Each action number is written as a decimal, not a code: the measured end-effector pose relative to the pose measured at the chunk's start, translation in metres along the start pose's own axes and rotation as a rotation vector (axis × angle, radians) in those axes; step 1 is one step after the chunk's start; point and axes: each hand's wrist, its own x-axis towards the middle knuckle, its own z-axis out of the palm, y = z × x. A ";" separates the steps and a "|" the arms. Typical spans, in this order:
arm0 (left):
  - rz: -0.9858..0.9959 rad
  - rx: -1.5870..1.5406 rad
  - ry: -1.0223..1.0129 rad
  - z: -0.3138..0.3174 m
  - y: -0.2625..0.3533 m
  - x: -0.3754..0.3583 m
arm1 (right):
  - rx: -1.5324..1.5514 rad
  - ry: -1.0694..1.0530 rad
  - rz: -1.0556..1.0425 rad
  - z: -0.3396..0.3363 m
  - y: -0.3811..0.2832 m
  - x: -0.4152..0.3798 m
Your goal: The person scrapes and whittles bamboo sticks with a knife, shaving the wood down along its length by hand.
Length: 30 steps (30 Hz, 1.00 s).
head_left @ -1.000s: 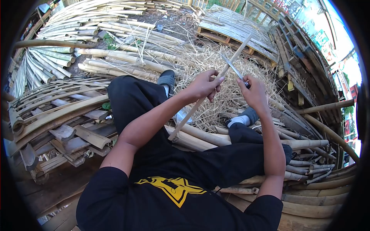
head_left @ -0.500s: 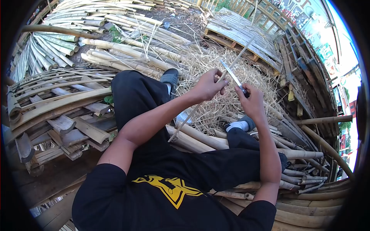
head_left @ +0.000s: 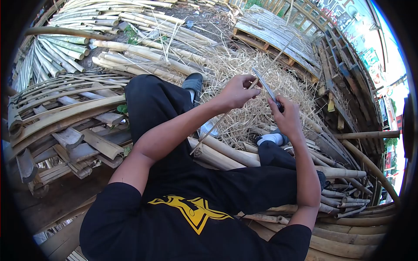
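Note:
A long thin bamboo strip (head_left: 278, 55) slants from the upper right down past my left forearm. My left hand (head_left: 238, 92) is closed around it, fingers pinching it in front of my lap. In my right hand (head_left: 286, 115) is a knife (head_left: 266, 84), its dark handle in my fist and its blade pointing up and to the left. The blade's tip lies close beside the strip, just right of my left fingers; whether it touches cannot be told. The strip's lower end (head_left: 192, 152) hangs over the bamboo poles by my knee.
Pale shavings (head_left: 244, 122) cover the ground beyond my hands. Bamboo poles (head_left: 224, 152) lie under my legs, with more poles (head_left: 143, 52) at the upper left. Split bamboo (head_left: 69, 126) is piled at left. A wooden pallet (head_left: 278, 39) and stacked pallets (head_left: 348, 82) stand at right.
My left hand has shifted slightly up and left with the strip. The knife has turned a little, its blade now looking thinner, and my right hand has moved slightly down.

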 end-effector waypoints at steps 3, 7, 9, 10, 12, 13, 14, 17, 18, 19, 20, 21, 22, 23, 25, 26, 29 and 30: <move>-0.129 -0.151 -0.125 -0.003 0.003 -0.001 | 0.021 -0.024 0.053 0.001 0.002 -0.003; -0.148 -0.285 -0.335 -0.005 0.010 -0.002 | 0.063 -0.019 0.056 0.001 0.007 -0.005; -0.146 -0.258 -0.383 -0.005 0.012 -0.004 | 0.138 -0.019 0.083 0.000 0.006 -0.005; -0.165 -0.304 -0.401 -0.005 0.011 -0.004 | 0.140 -0.015 0.089 0.000 0.007 -0.005; -0.191 -0.415 -0.470 -0.006 0.007 -0.002 | 0.150 -0.013 0.086 0.000 0.012 -0.004; -0.196 -0.413 -0.475 -0.006 0.006 -0.001 | 0.152 -0.010 0.092 0.001 0.012 -0.003; -0.205 -0.437 -0.504 -0.006 0.006 -0.001 | 0.289 -0.012 0.155 0.001 0.011 -0.003; -0.235 -0.462 -0.564 -0.003 0.007 -0.003 | 0.532 -0.031 0.225 0.002 0.018 -0.001; -0.269 -0.479 -0.586 -0.002 0.005 -0.003 | 0.610 -0.044 0.287 0.000 0.013 -0.001; -0.303 -0.496 -0.607 -0.001 0.004 -0.003 | 0.687 -0.056 0.349 -0.001 0.009 -0.001; -0.306 -0.494 -0.611 0.000 0.004 -0.003 | 0.690 -0.038 0.383 0.000 0.005 -0.001; -0.304 -0.503 -0.630 0.002 0.005 -0.005 | 0.694 -0.034 0.387 -0.001 0.005 -0.001; -0.302 -0.513 -0.649 0.003 0.005 -0.007 | 0.767 -0.063 0.420 -0.002 0.004 0.000; -0.307 -0.511 -0.652 0.005 0.006 -0.008 | 0.840 -0.092 0.453 -0.002 0.005 0.000; -0.309 -0.472 -0.663 0.007 0.008 -0.011 | 0.901 -0.088 0.472 0.000 0.010 0.002; -0.314 -0.471 -0.666 0.006 0.007 -0.010 | 0.958 -0.088 0.488 0.002 0.012 0.002; -0.249 -0.338 -0.724 0.006 0.005 -0.008 | 1.004 -0.059 0.464 0.005 0.017 0.004; -0.250 -0.245 -0.668 0.008 0.006 -0.008 | 1.006 -0.059 0.465 0.004 0.017 0.004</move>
